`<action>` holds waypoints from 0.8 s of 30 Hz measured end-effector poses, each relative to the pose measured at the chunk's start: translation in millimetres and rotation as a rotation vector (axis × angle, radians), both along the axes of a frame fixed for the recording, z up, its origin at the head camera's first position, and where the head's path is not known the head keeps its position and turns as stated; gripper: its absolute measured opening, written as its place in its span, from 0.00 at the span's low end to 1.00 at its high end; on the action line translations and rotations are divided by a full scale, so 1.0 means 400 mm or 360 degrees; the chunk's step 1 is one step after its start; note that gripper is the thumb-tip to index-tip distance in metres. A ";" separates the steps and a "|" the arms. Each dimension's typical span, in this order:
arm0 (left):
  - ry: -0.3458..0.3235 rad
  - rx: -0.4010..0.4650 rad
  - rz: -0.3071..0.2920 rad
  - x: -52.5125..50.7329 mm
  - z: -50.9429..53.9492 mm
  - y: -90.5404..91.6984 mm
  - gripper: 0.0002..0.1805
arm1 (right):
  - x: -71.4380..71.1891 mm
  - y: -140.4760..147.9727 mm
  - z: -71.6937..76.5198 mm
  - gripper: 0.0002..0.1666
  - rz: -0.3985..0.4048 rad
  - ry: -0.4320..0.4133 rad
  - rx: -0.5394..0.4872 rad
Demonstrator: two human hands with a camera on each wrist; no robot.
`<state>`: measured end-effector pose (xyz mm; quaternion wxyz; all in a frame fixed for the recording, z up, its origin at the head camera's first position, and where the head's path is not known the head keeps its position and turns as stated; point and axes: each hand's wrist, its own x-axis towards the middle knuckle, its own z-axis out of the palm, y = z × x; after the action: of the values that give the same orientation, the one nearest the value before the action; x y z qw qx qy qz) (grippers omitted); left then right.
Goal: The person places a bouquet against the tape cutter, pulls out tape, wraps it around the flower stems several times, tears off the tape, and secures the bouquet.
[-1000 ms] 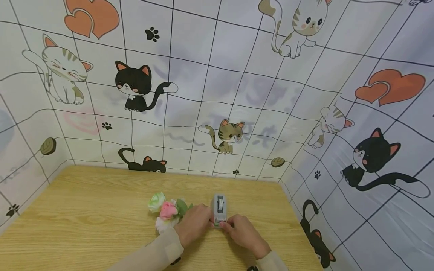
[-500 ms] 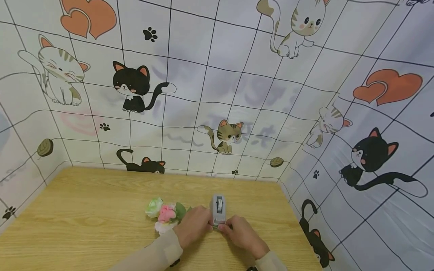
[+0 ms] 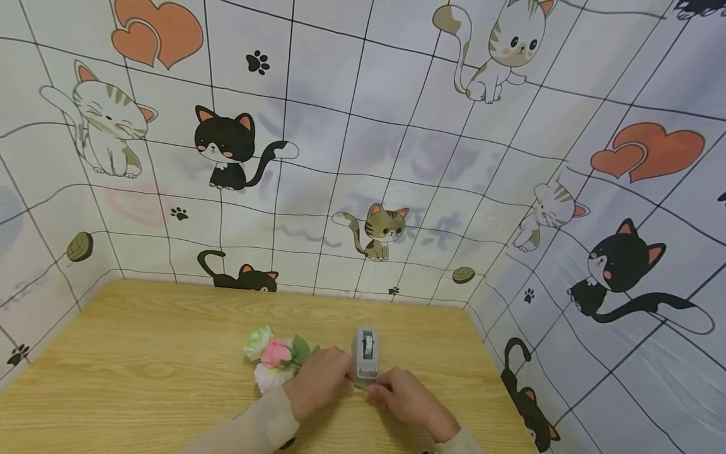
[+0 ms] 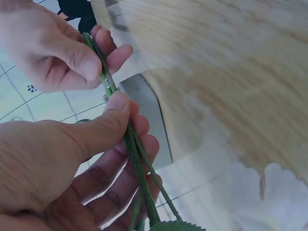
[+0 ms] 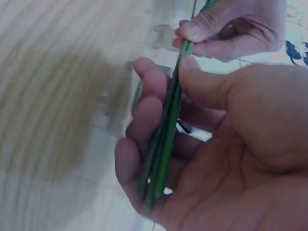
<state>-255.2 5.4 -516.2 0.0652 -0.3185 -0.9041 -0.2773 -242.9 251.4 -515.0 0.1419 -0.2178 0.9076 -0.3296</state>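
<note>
A bundle of green artificial flower stems (image 4: pixel 137 156) runs between both hands. My left hand (image 3: pixel 323 380) grips the stems with thumb and fingers, close below the flower heads. Nearer the cut ends, my right hand (image 3: pixel 409 398) pinches the same stems between thumb and fingers, as the right wrist view shows. A pink flower (image 3: pixel 276 353), a pale green one (image 3: pixel 258 342) and a white one (image 3: pixel 272 377) lie left of my left hand, with green leaves (image 3: pixel 300 349). A shiny pale patch shows on the stems between the thumbs in the left wrist view.
A grey tape dispenser (image 3: pixel 366 364) with a roll in it stands on the table just beyond the hands. The wooden table (image 3: pixel 170 353) meets a cat-patterned cloth wall (image 3: pixel 317 189) at the back and right.
My right hand has shifted slightly toward me, a little farther from the tape dispenser. The left hand keeps its grip on the stems, and the flowers have turned slightly.
</note>
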 end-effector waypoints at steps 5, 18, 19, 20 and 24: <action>0.0094 -0.0006 0.0013 0.006 0.017 -0.031 0.05 | 0.015 -0.007 0.027 0.19 0.0093 -0.0055 -0.0006; 0.0665 0.0018 0.0134 0.018 0.057 -0.076 0.09 | 0.039 -0.046 0.057 0.16 0.0003 -0.0068 -0.0263; 0.0713 0.0058 0.0149 0.019 0.060 -0.078 0.11 | 0.040 -0.049 0.057 0.16 -0.0015 -0.0058 -0.0284; 0.0759 0.0101 0.0167 0.020 0.063 -0.080 0.14 | 0.040 -0.052 0.057 0.15 -0.0030 -0.0043 -0.0307; 0.0942 0.0270 0.0246 0.019 0.074 -0.090 0.20 | 0.044 -0.067 0.061 0.14 -0.0052 -0.0009 -0.0428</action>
<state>-247.5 -30.5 -486.6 0.3726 -0.3091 -0.8411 -0.2412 -225.2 224.7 -490.5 0.1086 -0.2190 0.8583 -0.4511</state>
